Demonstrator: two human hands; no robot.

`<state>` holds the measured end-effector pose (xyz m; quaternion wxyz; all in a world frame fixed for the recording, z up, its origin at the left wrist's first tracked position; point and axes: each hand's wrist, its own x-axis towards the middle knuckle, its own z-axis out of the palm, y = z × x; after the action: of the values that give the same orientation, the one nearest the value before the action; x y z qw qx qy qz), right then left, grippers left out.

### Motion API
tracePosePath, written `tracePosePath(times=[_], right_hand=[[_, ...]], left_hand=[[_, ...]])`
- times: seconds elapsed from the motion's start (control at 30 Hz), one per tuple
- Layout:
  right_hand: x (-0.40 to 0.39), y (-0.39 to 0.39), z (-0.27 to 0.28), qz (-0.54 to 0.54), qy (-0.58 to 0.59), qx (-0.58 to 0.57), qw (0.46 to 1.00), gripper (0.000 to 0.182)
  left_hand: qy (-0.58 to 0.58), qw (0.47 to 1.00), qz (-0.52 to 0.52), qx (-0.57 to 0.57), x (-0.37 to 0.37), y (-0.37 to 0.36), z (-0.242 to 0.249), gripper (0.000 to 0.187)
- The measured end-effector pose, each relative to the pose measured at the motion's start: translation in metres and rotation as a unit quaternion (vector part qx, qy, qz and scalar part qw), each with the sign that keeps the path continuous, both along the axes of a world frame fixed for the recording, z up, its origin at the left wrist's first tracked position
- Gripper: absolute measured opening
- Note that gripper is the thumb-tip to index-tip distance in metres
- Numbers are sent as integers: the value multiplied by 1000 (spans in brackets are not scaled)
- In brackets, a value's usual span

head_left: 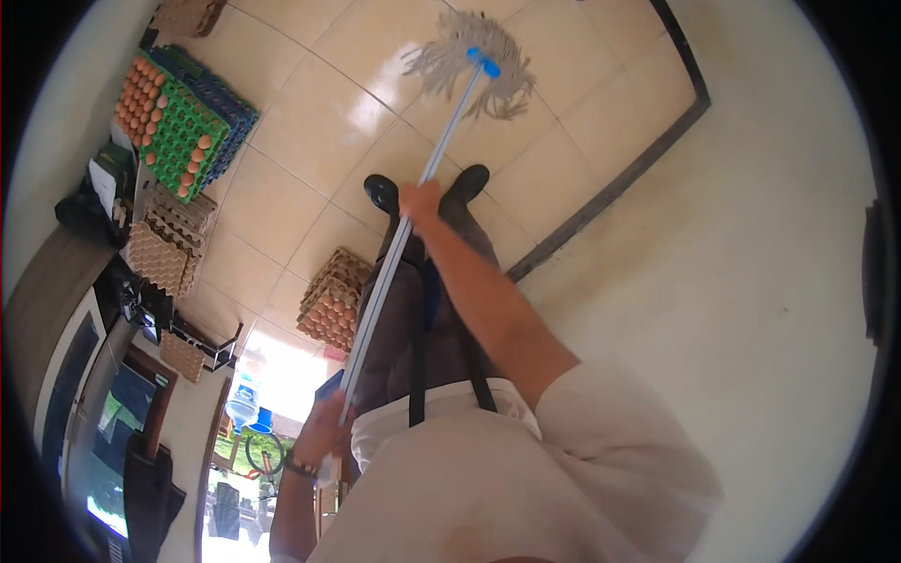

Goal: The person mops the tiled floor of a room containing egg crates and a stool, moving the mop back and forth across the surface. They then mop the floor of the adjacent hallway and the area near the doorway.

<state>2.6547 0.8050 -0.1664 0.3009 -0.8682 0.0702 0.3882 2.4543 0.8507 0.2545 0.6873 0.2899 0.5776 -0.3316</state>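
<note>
A mop (441, 150) slants away from me, its pale string head (477, 70) spread on the tiled floor past my boots. A blue clamp joins the strings to the light metal handle. My right hand (419, 200) is closed around the handle at about its middle, between my legs. Near the upper end, beside my waist, my left hand (324, 427) is wrapped round the handle, with a dark band on the wrist. Some of the left fingers are hidden.
To the left, green and blue egg trays (188, 131) stand stacked, with eggs in the top one. Another egg stack (336, 298) sits by my left leg. Cardboard trays (164, 253) lie further left. A wall (694, 244) with a dark skirting (610, 197) runs along the right.
</note>
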Motion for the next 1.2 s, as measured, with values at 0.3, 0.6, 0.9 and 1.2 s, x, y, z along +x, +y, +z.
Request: tracePosePath(times=[0.3, 0.6, 0.9, 1.2], right_hand=[[-77, -3, 107, 67, 14, -80, 994, 27], [141, 16, 60, -23, 48, -45, 998, 43], [27, -80, 96, -121, 65, -56, 989, 24], [293, -163, 9, -253, -24, 0, 967, 25]], left_hand=[[34, 991, -87, 97, -22, -28, 96, 44], [-68, 997, 38, -25, 88, 3, -29, 45], [-74, 936, -319, 131, 74, -26, 73, 48], [-39, 984, -166, -53, 266, -64, -73, 45]])
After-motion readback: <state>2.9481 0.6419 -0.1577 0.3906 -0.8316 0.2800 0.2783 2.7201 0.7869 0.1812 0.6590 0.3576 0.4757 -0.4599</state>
